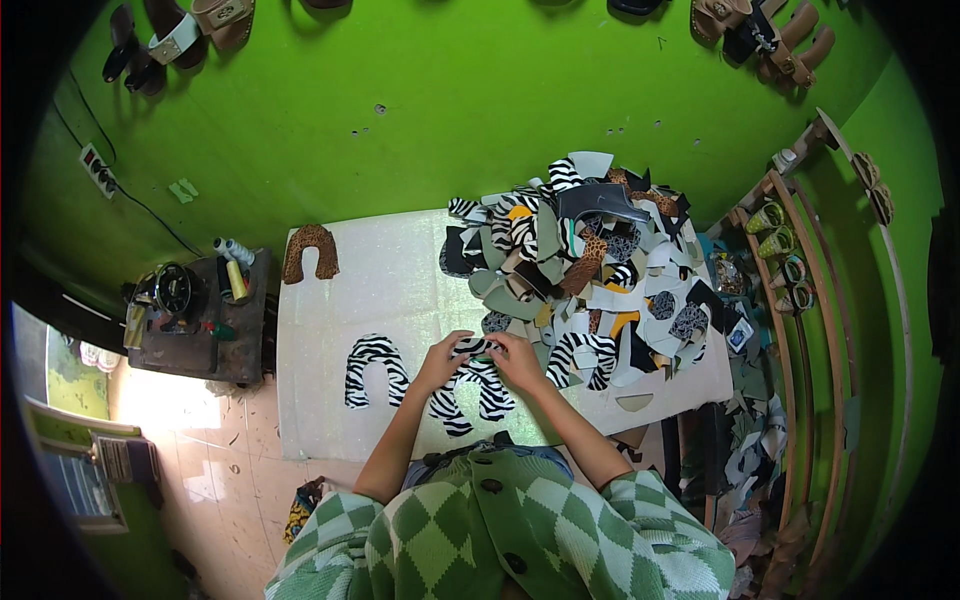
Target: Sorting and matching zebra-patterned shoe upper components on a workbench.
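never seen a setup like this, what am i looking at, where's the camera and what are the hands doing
There's no machine here, just a person's bare hands. The single picture comes from a wide fisheye camera on their head, looking down, so straight edges bend near the rim.

The left hand and right hand hold a zebra-striped piece between their fingertips, with more striped material just below it. On the pale table lie a zebra-striped arch to the left, a leopard-print arch at the far left corner, and a heap of mixed scraps on the right.
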`<action>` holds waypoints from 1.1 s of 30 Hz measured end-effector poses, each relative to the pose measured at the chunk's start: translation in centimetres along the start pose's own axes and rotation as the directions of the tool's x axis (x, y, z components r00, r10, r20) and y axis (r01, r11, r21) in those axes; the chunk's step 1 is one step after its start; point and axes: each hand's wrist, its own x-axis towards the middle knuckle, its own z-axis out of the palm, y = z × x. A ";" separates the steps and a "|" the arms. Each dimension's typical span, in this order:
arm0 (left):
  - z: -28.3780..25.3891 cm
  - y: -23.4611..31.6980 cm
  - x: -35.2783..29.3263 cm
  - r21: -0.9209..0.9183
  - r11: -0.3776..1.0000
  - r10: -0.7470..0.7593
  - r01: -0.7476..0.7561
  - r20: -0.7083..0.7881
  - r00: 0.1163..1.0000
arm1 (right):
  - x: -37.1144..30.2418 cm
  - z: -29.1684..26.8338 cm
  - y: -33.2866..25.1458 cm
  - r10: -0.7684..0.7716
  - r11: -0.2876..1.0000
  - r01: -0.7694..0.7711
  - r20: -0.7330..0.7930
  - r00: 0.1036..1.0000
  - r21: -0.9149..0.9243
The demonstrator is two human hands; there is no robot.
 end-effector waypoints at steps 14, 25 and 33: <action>-1.6 -5.3 -2.6 0.477 0.867 -0.044 0.140 -0.206 0.978 | -0.1 6.0 7.9 0.403 0.863 -0.361 -0.050 0.914 0.353; -0.7 -4.7 -4.0 0.463 0.886 0.099 0.030 -0.251 0.963 | -1.3 4.1 9.0 0.411 0.816 -0.472 0.241 0.879 0.332; -0.5 -5.6 -3.4 0.356 0.927 -0.005 0.114 -0.292 0.956 | -1.2 5.1 7.9 0.474 0.844 -0.495 0.147 0.868 0.205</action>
